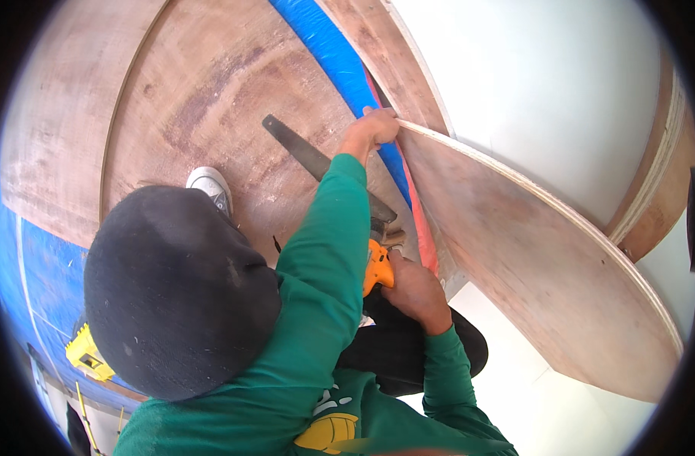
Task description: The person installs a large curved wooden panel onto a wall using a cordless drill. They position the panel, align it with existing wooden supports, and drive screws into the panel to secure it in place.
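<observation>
My left hand [374, 129] reaches far forward and is closed on the edge of a plywood sheet [530, 251], near its upper corner. The sheet stands tilted on my right, its layered edge facing up. Lower down, my right hand [422, 292] grips an orange power tool [377, 266] that looks like a drill; my left sleeve hides part of it. A handsaw [306, 154] lies on the plywood below me, its blade partly behind my left forearm.
Blue sheeting [336, 64] with a red strip [421, 235] runs along the plywood floor [233, 91]. My bent left knee [180, 292] and grey shoe [211, 188] are at left. A yellow object [89, 354] sits beside the knee. More curved plywood [663, 167] stands at far right.
</observation>
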`<move>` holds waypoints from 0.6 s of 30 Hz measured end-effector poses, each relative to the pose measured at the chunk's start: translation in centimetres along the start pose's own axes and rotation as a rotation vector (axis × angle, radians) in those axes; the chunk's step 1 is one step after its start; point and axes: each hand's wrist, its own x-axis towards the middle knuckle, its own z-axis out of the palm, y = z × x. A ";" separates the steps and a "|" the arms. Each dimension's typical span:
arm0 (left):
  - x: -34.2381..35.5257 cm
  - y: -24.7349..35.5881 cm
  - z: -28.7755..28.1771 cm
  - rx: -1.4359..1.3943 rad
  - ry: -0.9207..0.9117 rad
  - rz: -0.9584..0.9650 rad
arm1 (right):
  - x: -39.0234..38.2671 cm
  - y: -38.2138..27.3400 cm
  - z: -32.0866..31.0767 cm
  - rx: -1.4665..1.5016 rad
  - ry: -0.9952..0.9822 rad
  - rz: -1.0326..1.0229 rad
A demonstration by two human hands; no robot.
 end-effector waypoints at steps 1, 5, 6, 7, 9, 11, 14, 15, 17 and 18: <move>-0.2 0.2 -0.4 -0.039 -0.042 -0.022 | 0.0 -0.1 -0.1 0.005 0.002 -0.018; -1.6 1.0 -1.3 -0.361 -0.151 -0.065 | -0.2 -0.2 -0.2 0.003 0.023 -0.051; -1.9 1.1 -1.1 -0.437 -0.093 -0.087 | -0.3 -0.1 -0.2 -0.005 0.029 -0.057; -1.9 1.4 -1.0 -0.513 -0.032 -0.109 | -0.4 0.0 -0.2 -0.006 0.032 -0.049; -1.7 1.9 -0.4 -0.455 -0.025 -0.080 | -0.5 0.3 -0.2 -0.001 0.030 -0.031; -1.1 2.2 0.3 -0.451 0.063 -0.127 | -0.6 0.6 -0.1 0.004 0.041 -0.020; 0.4 2.9 1.0 -0.162 0.172 -0.112 | -0.6 1.0 -0.1 0.005 0.059 -0.012; 0.7 2.9 1.1 -0.093 0.191 -0.121 | -0.7 1.1 -0.1 0.001 0.060 -0.010; 1.1 2.8 1.1 -0.083 0.254 -0.070 | -0.8 1.3 0.0 -0.001 0.071 -0.018; 1.1 2.7 1.1 -0.092 0.253 -0.056 | -0.8 1.4 0.0 0.003 0.078 -0.019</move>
